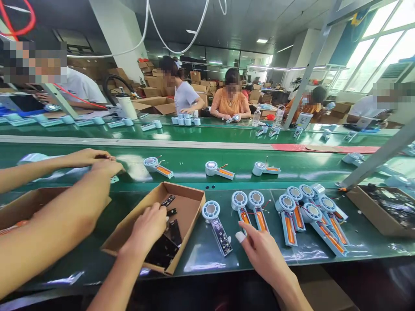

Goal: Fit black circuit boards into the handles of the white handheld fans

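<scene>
Now, on the green counter (194,255), a cardboard box (189,205) receives the left hand (149,225), whose grip I cannot tell; the right hand (263,249), fingers apart, seems free. Between them lies 1 fan unit (210,210), circuit board (221,235) upward; better to lift dark boards (175,233) singly, by edges.

The wearer's left hand (151,225) is in a box (187,199) of circuit boards (175,233). Rightward lie one round-headed unit (220,235), a pair (256,200) near the right hand (262,250), a cluster (313,211), another box (372,212). Behind, three units (224,173) lie on a belt (188,162).
</scene>
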Tool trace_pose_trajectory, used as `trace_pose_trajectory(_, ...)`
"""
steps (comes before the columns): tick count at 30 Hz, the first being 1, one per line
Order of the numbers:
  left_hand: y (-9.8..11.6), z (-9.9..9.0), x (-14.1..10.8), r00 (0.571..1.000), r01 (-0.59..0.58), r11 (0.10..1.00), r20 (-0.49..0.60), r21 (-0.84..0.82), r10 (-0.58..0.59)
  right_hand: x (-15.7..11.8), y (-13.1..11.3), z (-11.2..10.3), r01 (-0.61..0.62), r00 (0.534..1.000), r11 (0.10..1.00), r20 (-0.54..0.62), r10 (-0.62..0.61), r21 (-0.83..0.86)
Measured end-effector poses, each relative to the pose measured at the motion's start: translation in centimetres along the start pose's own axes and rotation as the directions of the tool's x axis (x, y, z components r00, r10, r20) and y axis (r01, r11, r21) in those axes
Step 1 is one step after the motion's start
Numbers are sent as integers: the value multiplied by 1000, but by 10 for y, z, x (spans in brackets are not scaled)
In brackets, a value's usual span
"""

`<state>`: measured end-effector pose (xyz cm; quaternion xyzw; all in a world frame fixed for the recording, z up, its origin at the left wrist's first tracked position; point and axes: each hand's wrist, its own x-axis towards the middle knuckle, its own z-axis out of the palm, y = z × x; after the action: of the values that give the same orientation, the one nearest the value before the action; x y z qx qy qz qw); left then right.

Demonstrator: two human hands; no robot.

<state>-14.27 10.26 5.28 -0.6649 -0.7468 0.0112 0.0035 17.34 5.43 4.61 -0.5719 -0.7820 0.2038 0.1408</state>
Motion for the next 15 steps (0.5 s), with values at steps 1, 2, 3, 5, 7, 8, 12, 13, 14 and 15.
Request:
trace_pose_trajectory(1,-5,4,2,1000,-24,1000,8,15,24,-1,10,-3,-16,998,999,-66,18,32)
trace_pose_trajectory(2,-8,6,3,999,-45,999,16,29,44,-2,19,-7,-29,990,998,-138,37,58)
trace_pose_trajectory(3,-11,8,2,998,-64,997,23,39,63,-2,26,-12,-36,976,996,-210,52,78)
trace_pose_trajectory(5,-13,7,0,995,-94,994,33,59,92,1,35,-20,-23,946,995,-319,53,97)
trace_pose_trajectory(7,-12,2,-2,996,-90,993,22,77,88,6,35,-24,27,943,997,-333,0,76)
trace_pose_trajectory(8,-10,-2,-2,997,-71,995,16,76,70,10,33,-24,59,951,997,-307,-42,45)
trace_pose_trajectory(12,-4,-15,-2,999,29,998,37,-50,-27,28,23,-17,220,963,965,-124,-238,-140)
trace_pose_trajectory(13,-3,-17,-2,998,46,994,36,-97,-43,32,22,-15,255,957,953,-99,-273,-164)
trace_pose_trajectory(14,-3,-19,-3,997,72,986,17,-151,-70,35,22,-13,283,949,944,-90,-301,-167)
trace_pose_trajectory(15,-4,-20,-4,993,108,969,-30,-222,-118,37,23,-12,306,942,940,-99,-322,-148)
